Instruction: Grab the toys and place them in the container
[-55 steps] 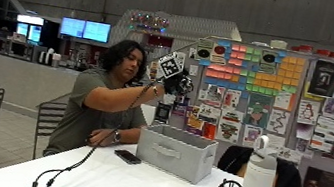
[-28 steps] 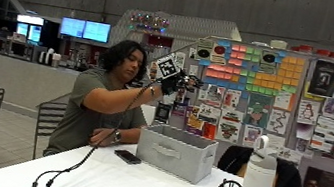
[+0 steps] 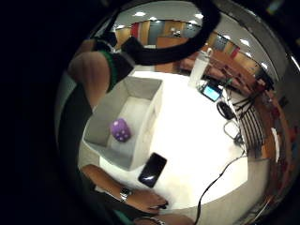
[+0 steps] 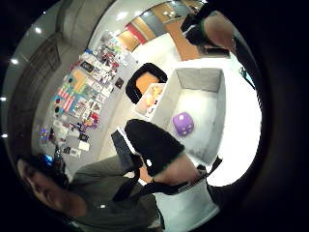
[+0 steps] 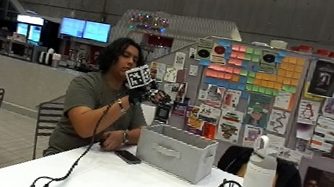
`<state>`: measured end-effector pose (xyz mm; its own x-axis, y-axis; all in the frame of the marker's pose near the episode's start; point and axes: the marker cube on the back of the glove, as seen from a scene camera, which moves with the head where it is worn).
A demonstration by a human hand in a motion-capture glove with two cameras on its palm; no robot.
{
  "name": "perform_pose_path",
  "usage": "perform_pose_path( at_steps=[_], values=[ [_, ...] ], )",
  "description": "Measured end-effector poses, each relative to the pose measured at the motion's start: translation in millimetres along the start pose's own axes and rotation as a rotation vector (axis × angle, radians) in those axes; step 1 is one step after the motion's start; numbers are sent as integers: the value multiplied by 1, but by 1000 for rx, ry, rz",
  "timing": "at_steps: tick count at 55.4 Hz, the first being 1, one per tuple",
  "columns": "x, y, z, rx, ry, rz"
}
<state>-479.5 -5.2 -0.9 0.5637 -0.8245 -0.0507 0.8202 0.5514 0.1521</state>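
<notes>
Holding your gloved right hand (image 5: 148,93) high above the grey container (image 5: 176,151), at the centre of the outside view, you have nothing visibly in it; whether its fingers are spread or curled I cannot tell, since the marker hides them there and the palm views show only a black fingertip and straps. The purple toy (image 3: 120,130), a dice-like cube with pale spots, lies on the floor of the container, near the middle of both palm views, apart from the walls. No other toy shows on the white tabletop (image 5: 139,185), so by my judgement the task is done or close to it. What could go wrong from here is mostly on the way down: your bare left hand (image 5: 110,143) rests on the tabletop just beside a black phone (image 5: 127,156), which lies near the container's corner, and a careless sweep could knock the phone off the edge or shove the light fabric container along. The black cable (image 5: 79,160) trailing from your glove to the lower left of the frame could snag on the container's rim or drag across the phone. The white bottle (image 5: 258,179) and the tangle of wires in the lower right stand well apart from your reach. As for writing, the wall of notes and posters at the right of the frame carries print, but none of it can be read; the container, the phone and the bottle show no legible brand.
</notes>
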Motion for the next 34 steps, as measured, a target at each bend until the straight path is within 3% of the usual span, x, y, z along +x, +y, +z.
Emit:
perform_pose_path(
  at_steps=[8, 27, 34],
  values=[
    [12, 28, 16, -93, -38, 45],
    [78, 30, 39, -373, 79, 129],
    [88, 32, 37, -386, 54, 139]
  ],
)
